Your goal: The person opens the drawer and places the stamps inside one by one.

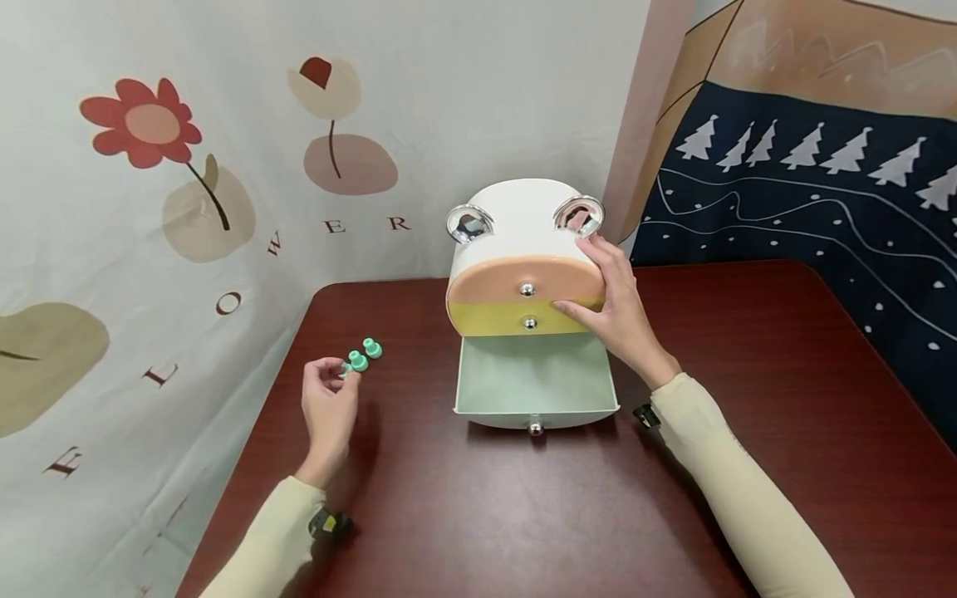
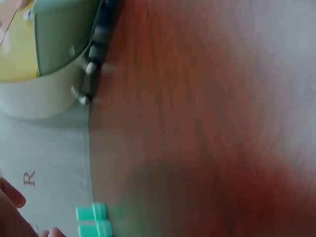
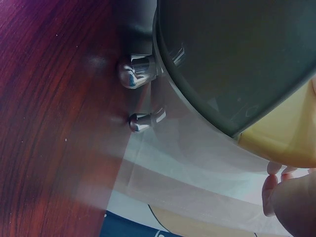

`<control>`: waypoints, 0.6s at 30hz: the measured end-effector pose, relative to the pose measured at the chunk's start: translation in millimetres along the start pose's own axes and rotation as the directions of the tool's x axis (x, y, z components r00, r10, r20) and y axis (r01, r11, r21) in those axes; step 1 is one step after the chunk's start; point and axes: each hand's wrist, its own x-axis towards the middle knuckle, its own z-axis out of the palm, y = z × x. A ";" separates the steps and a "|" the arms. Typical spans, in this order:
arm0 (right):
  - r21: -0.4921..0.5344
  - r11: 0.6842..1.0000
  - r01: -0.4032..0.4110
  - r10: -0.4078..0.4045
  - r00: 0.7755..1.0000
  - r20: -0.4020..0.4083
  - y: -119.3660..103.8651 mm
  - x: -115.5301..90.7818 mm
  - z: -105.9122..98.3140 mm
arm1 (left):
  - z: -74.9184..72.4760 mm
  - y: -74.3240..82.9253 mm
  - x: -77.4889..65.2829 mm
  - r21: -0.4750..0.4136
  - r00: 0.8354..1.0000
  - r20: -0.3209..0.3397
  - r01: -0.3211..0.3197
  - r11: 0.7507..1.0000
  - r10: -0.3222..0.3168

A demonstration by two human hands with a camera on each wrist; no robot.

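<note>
A white mini drawer cabinet (image 1: 523, 220) with two round chrome bumps on top stands at the back of the table. Its orange drawer (image 1: 486, 281) and yellow drawer (image 1: 486, 319) are closed, while the pale green bottom drawer (image 1: 534, 374) is pulled out, bare inside. My right hand (image 1: 624, 311) grips the cabinet's right side, thumb across the yellow front. To the left, my left hand (image 1: 331, 409) pinches a small mint-green peg (image 1: 345, 370), mostly hidden by the fingertips. Two similar pegs (image 1: 358, 360) stand just beyond it; the left wrist view shows two green pegs (image 2: 92, 212).
The dark red wooden table (image 1: 493, 515) spreads around the cabinet, its back edge against a white flower-printed cloth (image 1: 449, 108). At the right hangs a navy cloth with white trees (image 1: 792, 183). Metal feet (image 3: 140, 122) show under the cabinet in the right wrist view.
</note>
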 end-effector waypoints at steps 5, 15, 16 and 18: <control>-0.001 1.000 -0.001 0.001 1.000 0.002 3.3 -1.2 -0.2 | -9.1 -3.3 15.1 0.149 0.995 0.094 0.023 0.989 -0.038; 0.022 1.000 -0.005 0.005 1.000 0.000 5.5 -4.3 -0.8 | -14.2 -13.8 34.7 0.287 0.982 0.174 0.018 0.958 -0.071; 0.026 1.000 -0.004 0.004 1.000 0.000 5.5 -4.2 -1.0 | -14.0 -14.2 36.8 0.291 0.982 0.175 0.015 0.957 -0.069; 0.026 1.000 -0.005 0.005 1.000 0.002 5.4 -4.3 -1.3 | -13.8 -14.8 40.6 0.298 0.982 0.174 0.013 0.955 -0.067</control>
